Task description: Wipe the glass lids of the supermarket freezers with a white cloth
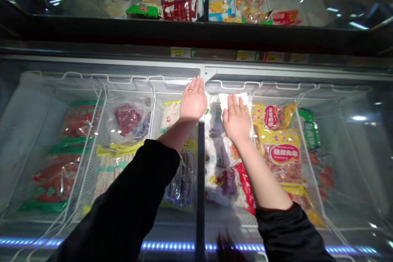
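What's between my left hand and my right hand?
The head view shows a white packet with greenish lettering between your left hand and right hand, plus the edge of the white sheet under the right hand.

Both arms are stretched forward from the lower edge of the view and angled inward. The left hand (194, 102) is extended farther than the right hand (237, 119), and the two are held side by side, apart. Palms are turned down, with the backs shown. On the left, the fingers are straightened and lightly separated, a ring (190, 90) is worn on one of them, and the thumb cannot be made out. On the right, the fingers are laid nearly together and the thumb is set to the inner side. Neither grip is curled. More forearm is bared by the right black sleeve (291, 233) than by the left.
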`<state>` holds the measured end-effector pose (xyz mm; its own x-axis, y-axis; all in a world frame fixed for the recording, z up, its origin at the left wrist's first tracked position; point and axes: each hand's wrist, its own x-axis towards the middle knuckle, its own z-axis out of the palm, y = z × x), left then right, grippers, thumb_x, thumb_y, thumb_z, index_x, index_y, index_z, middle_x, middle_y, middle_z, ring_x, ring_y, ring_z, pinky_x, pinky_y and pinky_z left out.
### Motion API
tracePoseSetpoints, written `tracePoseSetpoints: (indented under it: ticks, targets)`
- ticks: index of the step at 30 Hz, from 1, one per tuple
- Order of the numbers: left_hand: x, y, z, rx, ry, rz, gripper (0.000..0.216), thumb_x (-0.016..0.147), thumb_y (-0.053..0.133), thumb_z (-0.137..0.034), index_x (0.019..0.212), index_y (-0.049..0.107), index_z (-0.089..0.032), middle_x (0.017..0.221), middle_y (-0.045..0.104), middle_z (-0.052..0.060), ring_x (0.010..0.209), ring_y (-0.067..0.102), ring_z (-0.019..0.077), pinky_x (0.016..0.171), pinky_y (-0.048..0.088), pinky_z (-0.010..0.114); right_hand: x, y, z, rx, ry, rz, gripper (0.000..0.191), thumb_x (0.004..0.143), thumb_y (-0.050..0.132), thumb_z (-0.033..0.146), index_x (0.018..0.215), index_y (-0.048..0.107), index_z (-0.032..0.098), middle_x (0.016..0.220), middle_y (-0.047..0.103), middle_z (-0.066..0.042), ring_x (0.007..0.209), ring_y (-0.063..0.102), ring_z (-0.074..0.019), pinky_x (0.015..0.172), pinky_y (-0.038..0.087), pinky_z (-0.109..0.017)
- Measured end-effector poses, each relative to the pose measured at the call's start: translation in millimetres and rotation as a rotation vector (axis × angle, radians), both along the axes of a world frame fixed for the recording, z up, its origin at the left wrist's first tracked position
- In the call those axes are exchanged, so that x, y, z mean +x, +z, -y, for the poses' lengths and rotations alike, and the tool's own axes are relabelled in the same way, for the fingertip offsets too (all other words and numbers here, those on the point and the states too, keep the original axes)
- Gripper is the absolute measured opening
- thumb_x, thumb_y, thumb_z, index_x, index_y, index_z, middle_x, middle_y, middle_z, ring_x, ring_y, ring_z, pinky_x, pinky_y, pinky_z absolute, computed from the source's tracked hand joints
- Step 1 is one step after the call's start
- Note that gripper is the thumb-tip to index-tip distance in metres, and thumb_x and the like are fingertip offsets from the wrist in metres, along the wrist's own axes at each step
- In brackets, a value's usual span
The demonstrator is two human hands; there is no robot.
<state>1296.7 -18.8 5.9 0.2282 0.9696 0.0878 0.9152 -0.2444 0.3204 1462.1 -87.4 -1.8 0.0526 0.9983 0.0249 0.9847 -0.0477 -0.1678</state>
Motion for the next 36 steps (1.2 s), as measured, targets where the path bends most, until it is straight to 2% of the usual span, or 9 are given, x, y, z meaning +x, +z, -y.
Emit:
tracePoseSetpoints:
  ticks: [5, 8, 12, 16, 20, 23, 27, 30, 36]
  targets:
    - [1, 7.6, -1, -0.037, -0.021, -0.048, 0.061, 0.098, 0.034, -0.010, 0.159, 0.033, -0.002, 0.165, 0.033, 0.017, 0.155, 0.027, 0.0263, 0.129, 0.021, 0.043, 26, 8.3, -23, -0.080, 0.165, -0.062, 0.062, 0.102, 0.026, 0.032, 0.162, 0.030, 0.018, 0.168, 0.030, -0.004, 0.156, 0.023, -0.0253, 0.127, 0.023, -0.051]
    - [5, 16.2, 3, -0.103, -0.024, -0.096, 0.061, 0.097, 0.035, -0.007, 0.157, 0.033, 0.003, 0.164, 0.031, 0.021, 0.155, 0.027, 0.0286, 0.128, 0.022, 0.044, 41, 7.7, -34, -0.069, 0.045, -0.072, 0.063, 0.101, 0.027, 0.031, 0.162, 0.029, 0.014, 0.168, 0.028, -0.007, 0.156, 0.023, -0.0284, 0.127, 0.023, -0.053]
    - [14, 19.9, 28, -0.127, 0.011, -0.115, 0.064, 0.095, 0.035, -0.005, 0.158, 0.031, 0.004, 0.165, 0.029, 0.021, 0.155, 0.025, 0.0295, 0.128, 0.023, 0.044, 19, 1.9, -4, -0.016, -0.064, -0.036, 0.064, 0.101, 0.023, 0.029, 0.162, 0.027, 0.008, 0.168, 0.028, -0.012, 0.156, 0.021, -0.0312, 0.126, 0.023, -0.056]
    - [22, 10.3, 63, -0.095, 0.060, -0.074, 0.064, 0.095, 0.034, -0.005, 0.158, 0.030, 0.004, 0.166, 0.025, 0.021, 0.157, 0.022, 0.0276, 0.130, 0.020, 0.041, 8, 1.9, 17, -0.014, 0.114, -0.021, 0.062, 0.102, 0.022, 0.031, 0.161, 0.030, 0.014, 0.167, 0.031, -0.005, 0.156, 0.023, -0.0273, 0.127, 0.022, -0.053]
    - [21, -0.3, 81, -0.048, 0.085, -0.038, 0.067, 0.094, 0.035, -0.007, 0.160, 0.030, -0.004, 0.166, 0.028, 0.016, 0.156, 0.023, 0.0264, 0.129, 0.024, 0.045, 38, 7.4, -7, -0.073, 0.307, -0.028, 0.061, 0.103, 0.025, 0.033, 0.162, 0.030, 0.020, 0.168, 0.030, -0.001, 0.156, 0.024, -0.0238, 0.128, 0.023, -0.049]
    - [20, -2.7, 83, -0.016, 0.096, -0.027, 0.067, 0.094, 0.036, -0.008, 0.161, 0.031, -0.011, 0.166, 0.031, 0.012, 0.155, 0.026, 0.0243, 0.128, 0.026, 0.047, 53, 7.3, -12, -0.065, 0.159, -0.020, 0.063, 0.102, 0.023, 0.031, 0.163, 0.027, 0.015, 0.169, 0.028, -0.005, 0.156, 0.023, -0.0272, 0.127, 0.025, -0.053]
    - [20, -1.9, 80, -0.018, 0.112, -0.019, 0.065, 0.095, 0.034, -0.008, 0.160, 0.035, -0.010, 0.165, 0.034, 0.012, 0.155, 0.028, 0.0238, 0.128, 0.027, 0.046, 34, 0.8, 17, 0.004, 0.006, -0.066, 0.064, 0.101, 0.022, 0.029, 0.163, 0.025, 0.013, 0.168, 0.029, -0.010, 0.156, 0.022, -0.0323, 0.125, 0.024, -0.061]
    - [20, -2.2, 80, -0.020, 0.111, -0.020, 0.066, 0.094, 0.036, -0.008, 0.160, 0.034, -0.010, 0.165, 0.034, 0.012, 0.155, 0.027, 0.0246, 0.128, 0.027, 0.047, 17, -0.4, 29, -0.015, 0.116, -0.086, 0.062, 0.102, 0.023, 0.030, 0.162, 0.029, 0.017, 0.168, 0.029, -0.005, 0.156, 0.022, -0.0301, 0.127, 0.022, -0.058]
    - [20, -0.7, 80, -0.026, 0.115, -0.023, 0.064, 0.095, 0.035, -0.008, 0.159, 0.036, -0.010, 0.165, 0.034, 0.012, 0.155, 0.027, 0.0231, 0.128, 0.026, 0.045, 35, 9.9, -5, -0.084, 0.296, -0.073, 0.060, 0.103, 0.024, 0.032, 0.162, 0.031, 0.022, 0.168, 0.029, 0.000, 0.157, 0.022, -0.0252, 0.128, 0.022, -0.052]
